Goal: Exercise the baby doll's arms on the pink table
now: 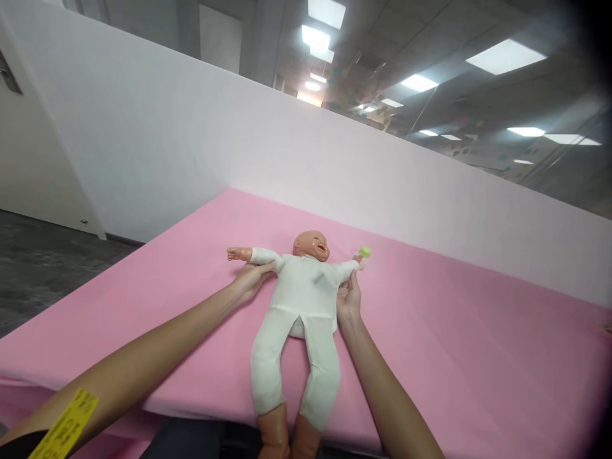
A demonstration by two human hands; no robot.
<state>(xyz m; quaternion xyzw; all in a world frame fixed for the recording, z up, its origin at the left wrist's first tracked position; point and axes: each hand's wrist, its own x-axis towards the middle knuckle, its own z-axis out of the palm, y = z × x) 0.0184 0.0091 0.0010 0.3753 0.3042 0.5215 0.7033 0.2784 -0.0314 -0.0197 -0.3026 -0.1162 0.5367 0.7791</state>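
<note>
A baby doll [306, 290] in white clothing lies face up on the pink-covered table [444, 344], its feet reaching past the near edge. Its arms are spread out to the sides. My left hand [254, 279] grips the doll's upper arm on the left, thumb on top of the sleeve. On the other side, my right hand [350, 296] closes round the doll's other arm and flank, its fingers partly hidden beneath. A small green and clear object [365, 252], perhaps a rattle or pacifier, is by the doll's hand on the right.
A white partition wall [157, 121] stands along the table's far side. To the left are a door [38, 146] and dark grey flooring [43, 268]. A yellow label strip [67, 427] is near my left forearm.
</note>
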